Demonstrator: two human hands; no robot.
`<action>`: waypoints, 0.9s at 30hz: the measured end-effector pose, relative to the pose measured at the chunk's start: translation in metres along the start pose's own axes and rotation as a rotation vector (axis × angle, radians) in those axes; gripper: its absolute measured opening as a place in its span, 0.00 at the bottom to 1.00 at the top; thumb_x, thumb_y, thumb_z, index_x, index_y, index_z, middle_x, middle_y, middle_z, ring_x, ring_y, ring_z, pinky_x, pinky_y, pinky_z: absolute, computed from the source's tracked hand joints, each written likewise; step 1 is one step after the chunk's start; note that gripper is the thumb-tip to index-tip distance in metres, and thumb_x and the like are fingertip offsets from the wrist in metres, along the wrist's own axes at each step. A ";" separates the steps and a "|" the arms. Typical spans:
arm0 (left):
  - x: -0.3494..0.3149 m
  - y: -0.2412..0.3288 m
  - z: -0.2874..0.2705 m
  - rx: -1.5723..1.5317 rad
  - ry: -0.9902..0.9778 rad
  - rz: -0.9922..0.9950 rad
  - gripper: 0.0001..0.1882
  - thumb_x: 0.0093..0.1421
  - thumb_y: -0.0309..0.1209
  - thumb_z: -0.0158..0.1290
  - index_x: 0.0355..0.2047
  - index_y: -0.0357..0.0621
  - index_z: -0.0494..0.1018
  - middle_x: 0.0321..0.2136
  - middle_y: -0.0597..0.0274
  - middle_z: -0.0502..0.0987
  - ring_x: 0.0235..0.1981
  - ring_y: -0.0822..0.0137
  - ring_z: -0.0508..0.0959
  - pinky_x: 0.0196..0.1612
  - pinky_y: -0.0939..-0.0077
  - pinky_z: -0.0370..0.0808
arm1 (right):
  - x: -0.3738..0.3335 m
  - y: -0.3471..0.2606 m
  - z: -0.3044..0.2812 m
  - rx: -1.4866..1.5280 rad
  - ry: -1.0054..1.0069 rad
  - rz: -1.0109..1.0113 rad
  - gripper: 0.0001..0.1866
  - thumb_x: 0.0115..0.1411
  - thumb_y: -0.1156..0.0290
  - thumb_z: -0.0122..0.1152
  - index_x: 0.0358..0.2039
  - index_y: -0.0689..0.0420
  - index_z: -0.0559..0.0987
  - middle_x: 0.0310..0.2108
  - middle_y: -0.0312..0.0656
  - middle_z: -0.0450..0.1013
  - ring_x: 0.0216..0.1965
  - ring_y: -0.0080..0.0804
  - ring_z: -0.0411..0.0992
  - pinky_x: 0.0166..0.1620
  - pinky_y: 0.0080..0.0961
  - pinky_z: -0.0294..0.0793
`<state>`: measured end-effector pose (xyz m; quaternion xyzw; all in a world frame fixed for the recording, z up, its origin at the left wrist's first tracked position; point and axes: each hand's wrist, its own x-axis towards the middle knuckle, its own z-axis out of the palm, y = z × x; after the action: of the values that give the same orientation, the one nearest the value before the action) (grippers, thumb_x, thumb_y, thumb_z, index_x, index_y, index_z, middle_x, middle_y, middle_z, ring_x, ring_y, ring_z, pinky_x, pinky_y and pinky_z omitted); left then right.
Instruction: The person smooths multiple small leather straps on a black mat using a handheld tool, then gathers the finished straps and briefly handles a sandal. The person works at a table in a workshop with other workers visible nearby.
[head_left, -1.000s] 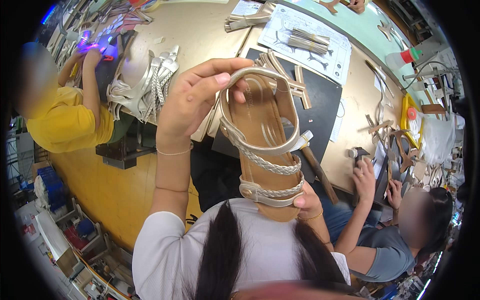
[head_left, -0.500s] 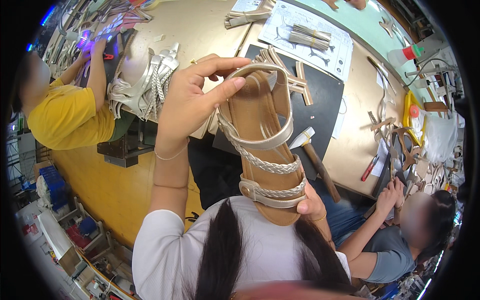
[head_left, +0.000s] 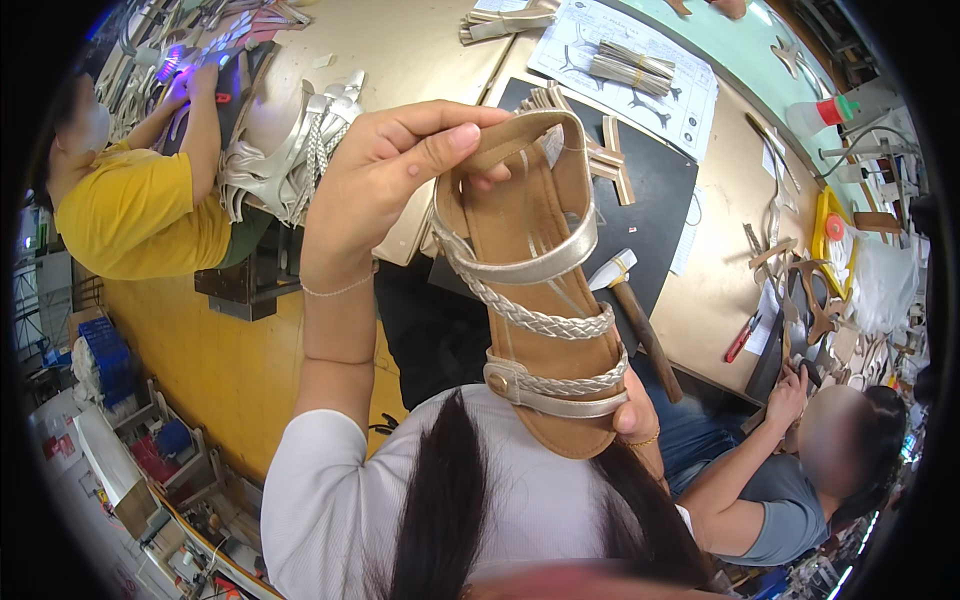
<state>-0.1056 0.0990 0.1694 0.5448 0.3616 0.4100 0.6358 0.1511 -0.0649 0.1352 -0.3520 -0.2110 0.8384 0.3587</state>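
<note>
A sandal (head_left: 530, 225) with a tan insole and silvery-gold straps, two of them braided, is held up in front of my chest, toe end toward me. My left hand (head_left: 395, 170) pinches the heel strap at the far end, its thumb on the outside and some fingertips showing inside the heel. Around the toe end's right side my right hand (head_left: 637, 408) grips the sandal; the thumb shows by the lowest strap, and the other fingers are hidden beneath. Just right of the sandal lies a hammer (head_left: 640, 325) with a pale head and wooden handle.
A black mat (head_left: 655, 190) on the table bears bundled strap pieces (head_left: 610, 165). Behind it lies a pattern sheet (head_left: 690, 100). Silvery straps (head_left: 290, 150) are piled at left. A person in yellow (head_left: 150, 215) works at left, another in grey (head_left: 775, 500) at right.
The sandal has shifted slightly right, and its heel strap is tipped so more of its inner lining shows. My left thumb has moved from inside the heel to the strap's outer side.
</note>
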 end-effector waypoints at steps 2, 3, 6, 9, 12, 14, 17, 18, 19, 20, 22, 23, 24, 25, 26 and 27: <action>0.000 -0.001 0.000 -0.022 0.006 -0.002 0.19 0.70 0.35 0.54 0.53 0.30 0.77 0.35 0.55 0.84 0.36 0.71 0.81 0.45 0.78 0.77 | 0.000 0.004 -0.003 0.011 -0.015 0.003 0.77 0.37 0.34 0.79 0.74 0.59 0.41 0.73 0.47 0.47 0.76 0.39 0.44 0.75 0.39 0.42; 0.000 -0.001 0.000 -0.036 0.008 -0.001 0.19 0.70 0.35 0.54 0.53 0.30 0.77 0.35 0.55 0.84 0.36 0.71 0.81 0.45 0.78 0.77 | 0.000 0.005 -0.005 0.015 -0.022 0.002 0.77 0.37 0.34 0.78 0.74 0.59 0.41 0.73 0.47 0.47 0.76 0.39 0.44 0.75 0.39 0.42; 0.001 -0.001 0.002 -0.039 0.017 0.008 0.19 0.71 0.36 0.54 0.52 0.30 0.77 0.35 0.55 0.84 0.36 0.70 0.81 0.45 0.78 0.77 | 0.000 0.007 -0.006 0.009 -0.024 -0.021 0.76 0.38 0.36 0.78 0.74 0.60 0.41 0.73 0.47 0.47 0.76 0.38 0.44 0.74 0.39 0.42; 0.003 -0.002 0.004 -0.012 0.048 0.045 0.19 0.71 0.36 0.53 0.51 0.31 0.78 0.34 0.56 0.84 0.35 0.71 0.81 0.44 0.78 0.77 | 0.000 0.005 -0.004 -0.001 0.007 -0.042 0.75 0.38 0.38 0.78 0.74 0.60 0.41 0.73 0.47 0.47 0.76 0.38 0.44 0.74 0.39 0.42; 0.006 -0.001 0.003 -0.001 0.047 0.048 0.17 0.71 0.34 0.52 0.51 0.31 0.78 0.34 0.56 0.84 0.33 0.73 0.79 0.42 0.79 0.76 | -0.002 0.001 -0.003 -0.002 0.027 -0.032 0.74 0.38 0.42 0.78 0.74 0.60 0.41 0.73 0.48 0.47 0.75 0.38 0.45 0.74 0.38 0.42; 0.007 0.001 0.000 -0.034 0.029 0.034 0.16 0.70 0.32 0.52 0.51 0.32 0.77 0.35 0.56 0.84 0.33 0.74 0.78 0.41 0.80 0.75 | -0.003 -0.001 -0.004 0.018 0.036 -0.001 0.74 0.38 0.45 0.78 0.74 0.61 0.40 0.73 0.48 0.47 0.75 0.38 0.46 0.74 0.38 0.43; 0.006 0.002 -0.004 -0.153 -0.012 0.020 0.16 0.70 0.30 0.51 0.53 0.34 0.75 0.35 0.57 0.83 0.34 0.76 0.77 0.43 0.80 0.73 | -0.002 0.000 -0.012 0.011 0.023 0.012 0.71 0.39 0.49 0.77 0.74 0.62 0.42 0.73 0.49 0.50 0.75 0.38 0.48 0.74 0.37 0.44; 0.005 0.002 -0.004 -0.211 -0.029 0.021 0.17 0.69 0.29 0.51 0.54 0.34 0.75 0.36 0.58 0.83 0.34 0.76 0.77 0.43 0.80 0.73 | -0.002 0.002 -0.016 0.009 0.023 0.012 0.70 0.39 0.51 0.77 0.74 0.62 0.43 0.72 0.49 0.51 0.74 0.38 0.48 0.74 0.37 0.44; 0.005 0.001 -0.004 -0.266 -0.062 0.041 0.17 0.69 0.29 0.51 0.55 0.34 0.74 0.36 0.58 0.83 0.35 0.76 0.77 0.44 0.80 0.72 | 0.002 0.005 -0.021 0.008 0.030 0.001 0.68 0.40 0.52 0.76 0.74 0.62 0.44 0.72 0.49 0.51 0.74 0.39 0.49 0.74 0.37 0.45; 0.005 0.000 -0.003 -0.298 -0.052 0.035 0.18 0.68 0.28 0.52 0.56 0.34 0.73 0.36 0.59 0.83 0.36 0.76 0.77 0.44 0.80 0.72 | 0.005 0.009 -0.026 -0.005 0.043 -0.022 0.67 0.41 0.54 0.76 0.74 0.63 0.45 0.72 0.50 0.52 0.74 0.39 0.49 0.74 0.37 0.45; 0.006 -0.003 -0.003 -0.361 -0.082 0.084 0.19 0.67 0.28 0.53 0.57 0.34 0.72 0.37 0.60 0.82 0.36 0.75 0.77 0.44 0.80 0.72 | 0.008 0.019 -0.036 0.173 0.035 -0.014 0.59 0.44 0.62 0.72 0.73 0.63 0.49 0.69 0.52 0.57 0.71 0.42 0.57 0.72 0.39 0.54; 0.006 -0.004 -0.002 -0.367 -0.072 0.062 0.19 0.66 0.27 0.54 0.57 0.34 0.72 0.37 0.59 0.82 0.37 0.75 0.78 0.44 0.80 0.73 | 0.011 0.023 -0.041 0.237 0.021 0.014 0.58 0.45 0.63 0.70 0.73 0.63 0.49 0.69 0.53 0.58 0.70 0.43 0.59 0.72 0.40 0.56; 0.006 -0.005 -0.001 -0.376 -0.078 0.059 0.20 0.66 0.26 0.55 0.57 0.34 0.72 0.38 0.59 0.82 0.37 0.75 0.78 0.44 0.80 0.74 | 0.012 0.027 -0.045 0.300 0.002 0.035 0.57 0.45 0.65 0.69 0.72 0.63 0.50 0.68 0.53 0.59 0.69 0.43 0.61 0.71 0.40 0.58; 0.006 -0.006 -0.001 -0.384 -0.085 0.056 0.21 0.65 0.26 0.55 0.57 0.34 0.71 0.38 0.59 0.82 0.38 0.75 0.78 0.44 0.80 0.74 | 0.013 0.031 -0.049 0.299 0.010 0.030 0.56 0.45 0.66 0.69 0.72 0.63 0.50 0.68 0.53 0.59 0.68 0.43 0.62 0.70 0.40 0.59; 0.005 -0.006 0.000 -0.385 -0.095 0.057 0.21 0.65 0.26 0.56 0.58 0.34 0.71 0.38 0.59 0.82 0.38 0.75 0.78 0.44 0.81 0.75 | 0.013 0.034 -0.051 0.297 0.012 0.017 0.56 0.45 0.67 0.68 0.72 0.63 0.50 0.67 0.53 0.60 0.68 0.43 0.62 0.70 0.40 0.60; 0.005 -0.006 0.000 -0.386 -0.105 0.058 0.22 0.64 0.26 0.57 0.58 0.34 0.71 0.39 0.59 0.82 0.39 0.75 0.78 0.44 0.81 0.75 | 0.013 0.037 -0.053 0.295 0.015 0.005 0.55 0.45 0.67 0.68 0.72 0.63 0.51 0.67 0.53 0.60 0.67 0.43 0.63 0.70 0.40 0.61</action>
<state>-0.1025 0.1033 0.1636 0.4438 0.2269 0.4611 0.7341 0.1673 -0.0738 0.0718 -0.3024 -0.0819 0.8585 0.4059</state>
